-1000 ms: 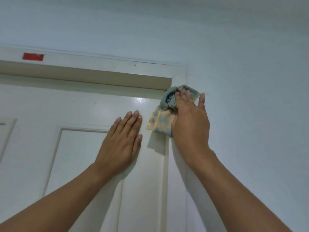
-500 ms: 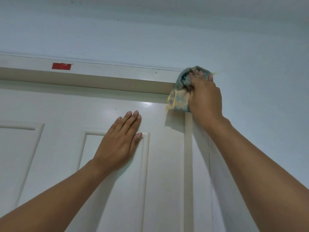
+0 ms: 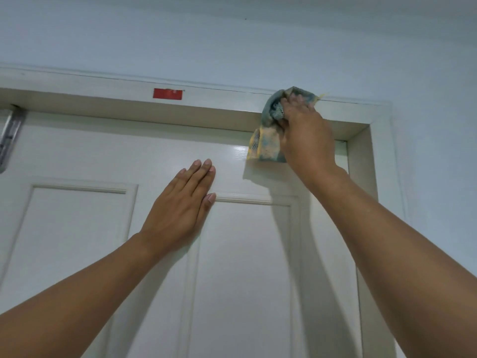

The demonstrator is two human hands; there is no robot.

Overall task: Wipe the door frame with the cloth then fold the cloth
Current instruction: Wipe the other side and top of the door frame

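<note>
Forearms rise from the bottom of the view, both bare, reaching up toward a closed white panelled door point(image 3: 77, 241). Nearest of the two hands, the left hand point(image 3: 180, 210) lies flat against that door, fingers straight and together, palm pressed to the paint just above the right-hand panel's moulding; it grips nothing and looks to be bracing the body. It sits where it sat a second ago.

Higher and farther, the right hand point(image 3: 304, 135) is closed around a bunched blue-and-yellow patterned cloth point(image 3: 268, 143), fingertips pushing the wad against the front face of the white wooden door frame's point(image 3: 219, 99) top rail, while a loose yellow tail hangs down over the upper edge of the door. A second ago this hand was working the upper right corner of the frame, first just below it on the upright, then at the corner itself. Now the cloth is on the horizontal rail, well left of that corner, so the wiping has turned along the top and is heading toward the small red rectangular sticker point(image 3: 167, 94) stuck near the rail's middle.

I judge the right upright's top and corner covered, and most of the top rail left of the cloth not yet wiped. Folding has not started; the cloth is crumpled.

Farthest, at the left edge, a grey metal door-closer arm point(image 3: 10, 135) hangs below the rail, and pale blue wall point(image 3: 232, 47) fills the space above.
</note>
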